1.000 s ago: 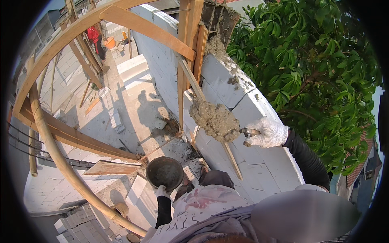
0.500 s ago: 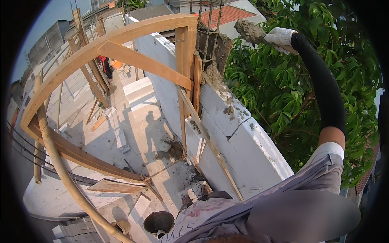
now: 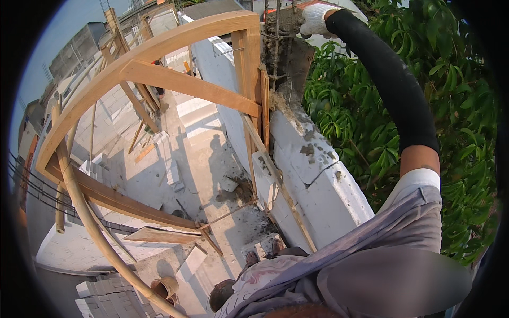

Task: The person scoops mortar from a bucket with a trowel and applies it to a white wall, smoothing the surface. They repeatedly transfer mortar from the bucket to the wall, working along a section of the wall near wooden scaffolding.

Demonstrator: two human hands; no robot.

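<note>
At the upper right my right hand (image 3: 319,20), in a white knitted glove and black sleeve, is closed at the top of a column form. The handle in its grip is hidden; the earlier frame shows what looks like a mortar-laden trowel there. Grey mortar (image 3: 287,22) lies beside the fingers, among the upright steel bars (image 3: 276,50). A rough board (image 3: 301,66) closes the form's outer side. Beneath the column runs a white block wall (image 3: 323,204) spattered with mortar. My left hand is out of view.
A curved wooden frame (image 3: 159,45) stands left of the column, with a bamboo pole (image 3: 87,217) across it. Far below are a bucket (image 3: 165,287), a dark tub (image 3: 220,297) and stacked blocks (image 3: 108,297). Leafy branches (image 3: 371,95) crowd the right.
My right hand has swung left from over the leaves to the column top. The mortar it carried is now among the steel bars. The view has shifted slightly.
</note>
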